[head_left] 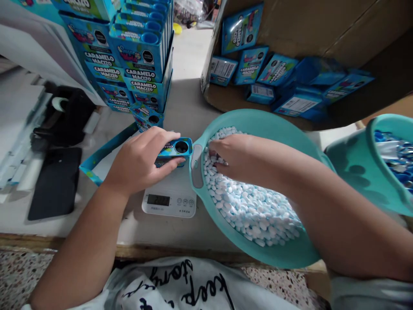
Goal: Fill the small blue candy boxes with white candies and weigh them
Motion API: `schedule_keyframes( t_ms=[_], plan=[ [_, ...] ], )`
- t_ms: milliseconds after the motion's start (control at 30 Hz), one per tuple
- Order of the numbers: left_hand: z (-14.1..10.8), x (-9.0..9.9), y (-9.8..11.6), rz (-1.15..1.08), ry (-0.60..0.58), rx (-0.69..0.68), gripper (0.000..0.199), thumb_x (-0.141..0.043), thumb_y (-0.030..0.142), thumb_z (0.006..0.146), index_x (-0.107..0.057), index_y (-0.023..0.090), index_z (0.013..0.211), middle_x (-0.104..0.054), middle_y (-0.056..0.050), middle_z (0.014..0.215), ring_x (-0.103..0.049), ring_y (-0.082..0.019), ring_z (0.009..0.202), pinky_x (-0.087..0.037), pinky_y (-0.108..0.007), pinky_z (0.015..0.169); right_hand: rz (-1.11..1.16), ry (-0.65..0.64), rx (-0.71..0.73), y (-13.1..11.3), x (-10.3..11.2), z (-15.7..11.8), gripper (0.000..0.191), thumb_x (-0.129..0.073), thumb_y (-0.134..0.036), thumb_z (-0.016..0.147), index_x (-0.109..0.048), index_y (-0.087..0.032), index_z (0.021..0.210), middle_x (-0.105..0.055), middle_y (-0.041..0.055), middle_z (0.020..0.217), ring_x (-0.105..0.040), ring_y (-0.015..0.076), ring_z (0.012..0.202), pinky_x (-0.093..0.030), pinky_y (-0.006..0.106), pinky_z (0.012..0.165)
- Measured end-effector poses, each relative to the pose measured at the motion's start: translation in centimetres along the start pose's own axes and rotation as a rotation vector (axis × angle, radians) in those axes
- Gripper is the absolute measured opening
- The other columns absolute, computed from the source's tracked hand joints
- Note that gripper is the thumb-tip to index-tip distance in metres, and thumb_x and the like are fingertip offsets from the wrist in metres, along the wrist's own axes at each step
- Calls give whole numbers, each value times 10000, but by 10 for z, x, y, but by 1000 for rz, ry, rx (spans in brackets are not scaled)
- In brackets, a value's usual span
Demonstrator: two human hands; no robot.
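My left hand (142, 159) is closed around a small blue candy box (166, 149). The box's round hole faces up and looks dark inside. It is held above the white digital scale (169, 202), close to the rim of the teal basin (232, 228). Inside the basin lies a heap of small white and pale blue candies (254, 206). My right hand (230, 153) reaches into the heap at the basin's left side, fingers curled in among the candies, their tips partly buried.
Stacked blue candy boxes (138, 56) rise at the back left, beside an open blue tray (93, 168). A cardboard carton (290, 26) holding several boxes (251, 64) stands behind the basin. A teal bucket (355, 159) is at right; a dark phone (56, 183) and tape dispenser (66, 114) lie left.
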State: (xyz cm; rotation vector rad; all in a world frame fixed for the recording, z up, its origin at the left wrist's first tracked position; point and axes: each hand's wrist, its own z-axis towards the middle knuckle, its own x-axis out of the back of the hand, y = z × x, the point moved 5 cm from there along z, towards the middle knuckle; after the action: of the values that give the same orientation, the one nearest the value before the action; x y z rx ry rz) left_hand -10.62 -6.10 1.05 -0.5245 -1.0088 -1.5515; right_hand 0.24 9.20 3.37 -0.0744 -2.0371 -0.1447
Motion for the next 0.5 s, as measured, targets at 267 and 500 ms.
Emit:
schedule_keyframes(
  t_ms=[267,500],
  plan=[
    [1,0,1,-1,-2,-3,345,-596,407,992,-586,195,1263,-690,-85,1152,-683,-240,1080,-572,-356,900,-72,-217,-134,-7,16,-1,196,-512,-163,969,-679,-157,867,-688,85,874,-538,176,694,-332,310,610],
    [0,-1,-1,-4,-14,3,350,-597,396,993,-581,186,1273,-686,-93,1155,-677,-243,1082,-566,-356,899,184,244,-76,10,25,-6,127,-579,-193,903,-653,-170,802,-606,40,719,-483,151,641,-340,289,618]
  ],
)
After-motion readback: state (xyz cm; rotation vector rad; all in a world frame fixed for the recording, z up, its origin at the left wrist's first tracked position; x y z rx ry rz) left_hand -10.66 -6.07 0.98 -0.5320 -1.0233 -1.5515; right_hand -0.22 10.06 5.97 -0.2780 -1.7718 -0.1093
